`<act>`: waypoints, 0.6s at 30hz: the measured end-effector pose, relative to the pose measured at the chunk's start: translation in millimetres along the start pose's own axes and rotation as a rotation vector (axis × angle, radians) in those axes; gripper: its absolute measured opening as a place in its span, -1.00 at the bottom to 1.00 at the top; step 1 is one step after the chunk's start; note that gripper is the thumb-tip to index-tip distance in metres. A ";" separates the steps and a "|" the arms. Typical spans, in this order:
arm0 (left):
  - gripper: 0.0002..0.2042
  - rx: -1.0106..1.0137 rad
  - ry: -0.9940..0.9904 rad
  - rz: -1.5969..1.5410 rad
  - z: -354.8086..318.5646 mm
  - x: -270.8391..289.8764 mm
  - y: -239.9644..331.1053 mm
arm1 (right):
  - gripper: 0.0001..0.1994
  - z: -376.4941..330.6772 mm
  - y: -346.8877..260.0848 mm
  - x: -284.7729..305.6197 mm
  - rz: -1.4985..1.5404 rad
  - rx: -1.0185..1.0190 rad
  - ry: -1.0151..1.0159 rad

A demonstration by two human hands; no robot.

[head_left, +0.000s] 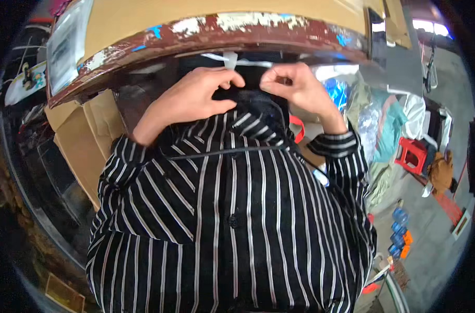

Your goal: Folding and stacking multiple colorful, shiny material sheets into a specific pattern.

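Note:
My left hand is raised in front of my striped shirt, just below the worn table edge. Its thumb and fingers curve apart, and I see nothing between them. To its right, my right hand is closed in a pinch, thumb against forefinger, slightly blurred. Anything held in that pinch is too small to make out. Dark cloth lies between and below the two hands. Just behind the left fingers hangs a small white strip. Neither hand touches the table.
A dark red table edge with chipped paint runs across the top, under cardboard. Folded cardboard boxes stand at left. On the right are plastic bags, a red stool and blue bottles on the floor.

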State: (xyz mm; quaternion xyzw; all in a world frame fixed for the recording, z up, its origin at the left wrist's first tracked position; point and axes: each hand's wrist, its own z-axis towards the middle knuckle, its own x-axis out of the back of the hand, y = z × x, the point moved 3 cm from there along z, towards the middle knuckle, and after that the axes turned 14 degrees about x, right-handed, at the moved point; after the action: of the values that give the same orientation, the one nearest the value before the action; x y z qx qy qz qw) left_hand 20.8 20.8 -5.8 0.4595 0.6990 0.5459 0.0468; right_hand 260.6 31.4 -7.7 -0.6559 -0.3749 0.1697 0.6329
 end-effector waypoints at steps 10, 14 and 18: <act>-0.88 0.098 0.405 -0.313 -95.8 113.3 -56.6 | -0.93 -10.3 -57.2 47.0 -0.250 0.142 0.592; -0.87 0.181 0.624 -0.301 -116.3 154.6 -64.1 | -0.94 15.7 -70.1 62.4 -0.314 0.198 0.676; -0.87 0.298 0.791 -0.243 -120.3 189.8 -72.7 | -0.94 49.1 -84.3 79.3 -0.364 0.240 0.651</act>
State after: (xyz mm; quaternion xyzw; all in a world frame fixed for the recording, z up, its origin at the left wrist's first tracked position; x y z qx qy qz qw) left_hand -199.2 67.1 66.5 0.1315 0.7831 0.5637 -0.2273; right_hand 255.5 115.0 86.0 -0.5196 -0.2420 -0.1197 0.8106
